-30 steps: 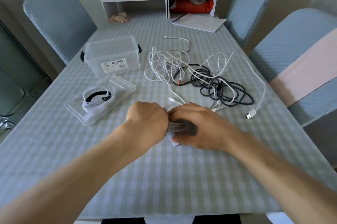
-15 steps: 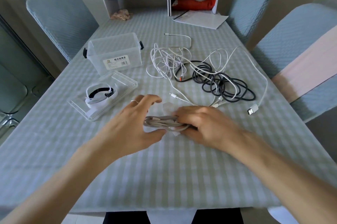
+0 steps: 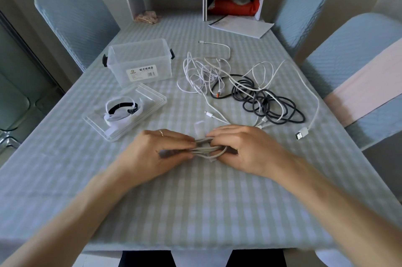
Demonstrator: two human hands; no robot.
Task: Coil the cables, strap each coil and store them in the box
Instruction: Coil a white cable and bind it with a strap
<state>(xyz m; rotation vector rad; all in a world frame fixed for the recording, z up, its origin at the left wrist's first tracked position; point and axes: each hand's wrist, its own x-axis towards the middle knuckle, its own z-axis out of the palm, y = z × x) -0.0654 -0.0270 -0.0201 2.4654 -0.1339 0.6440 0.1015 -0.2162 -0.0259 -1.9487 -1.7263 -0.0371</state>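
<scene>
Fingers [image 3: 185, 139] of the left hand [image 3: 156, 153] are curling round one end of a flattened grey cable coil [image 3: 206, 149]; fingers of the right hand [image 3: 245, 149] are pinching the other end. Both hands are gripping the coil, holding it low over the worktop [image 3: 195, 201] in front of the person. A pale strap piece [image 3: 199, 128] is sticking up just behind the coil, between the hands; whether it is already wrapped round the bundle cannot be told.

Judgement: the step in hand is strapping this coil. To do it well, the loops should be kept squeezed flat and parallel, with one hand pinning the middle while the other is drawing the strap snug round it, so no loop slips out.

Farther out, the loose white cables [image 3: 204, 71] and a dark cable [image 3: 265, 97] are lying tangled beyond the hands, not yet coiled. A USB plug [image 3: 301, 134] is resting to the right. The clear box [image 3: 139, 62] is standing open at the far left with nothing visible inside it, its lid [image 3: 152, 101] lying near it and carrying spare straps [image 3: 121, 110].
</scene>
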